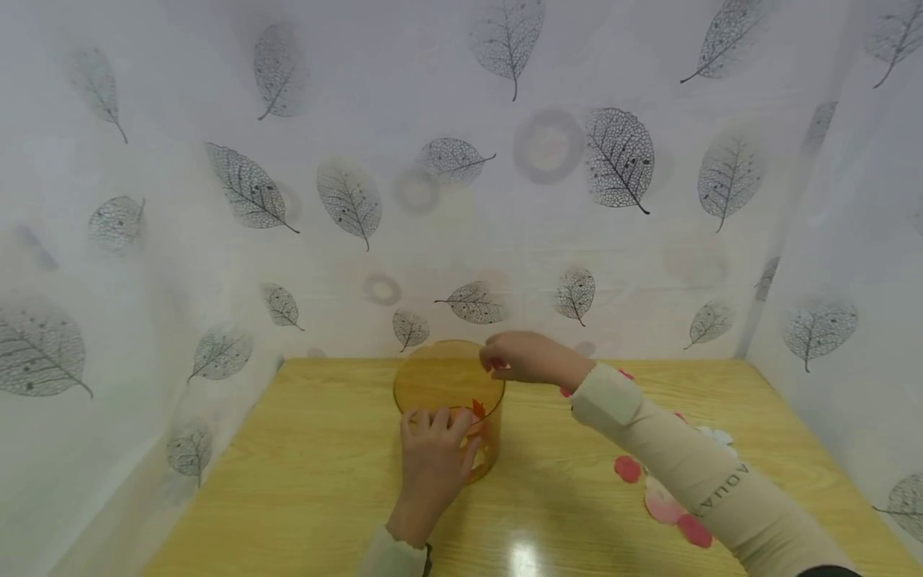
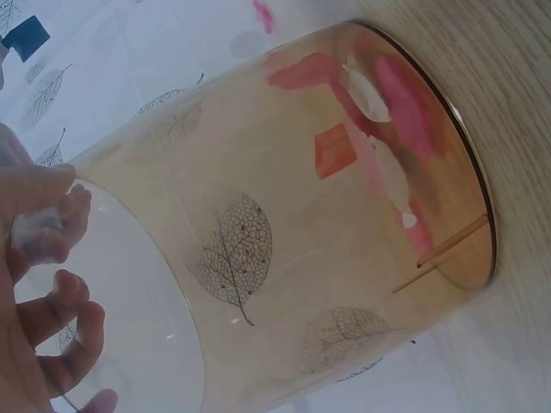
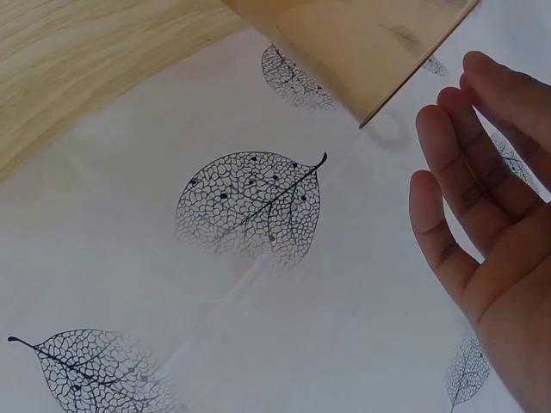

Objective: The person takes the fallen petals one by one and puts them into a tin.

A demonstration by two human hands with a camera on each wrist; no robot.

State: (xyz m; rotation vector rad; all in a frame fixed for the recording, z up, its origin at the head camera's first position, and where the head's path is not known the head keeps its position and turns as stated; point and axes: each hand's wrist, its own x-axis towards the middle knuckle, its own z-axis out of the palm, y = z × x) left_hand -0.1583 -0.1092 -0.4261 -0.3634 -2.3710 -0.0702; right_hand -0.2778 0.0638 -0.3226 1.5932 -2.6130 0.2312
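Observation:
A see-through amber cylindrical container [image 1: 449,377] stands upright on the table. Over its near rim my left hand [image 1: 435,461] curls its fingers, gripping the edge; those fingers [image 2: 73,331] also show at the opening in the left wrist view. Loosely bent, my right hand [image 1: 534,358] hovers by the right side of the rim. Its fingers [image 3: 465,163] appear to hold nothing, though the thumb is hidden in the right wrist view. Inside the container lie pink petals [image 2: 405,107], white petals [image 2: 368,93], an orange-red piece [image 2: 334,151] and thin brown sticks [image 2: 452,243].
Right of the container, under and beside my right forearm, lie several pink pieces [image 1: 627,469] and a white flower-like piece [image 1: 716,437]. The wood-grain table [image 1: 317,481] meets a leaf-printed curtain [image 1: 346,296] at the back and both sides.

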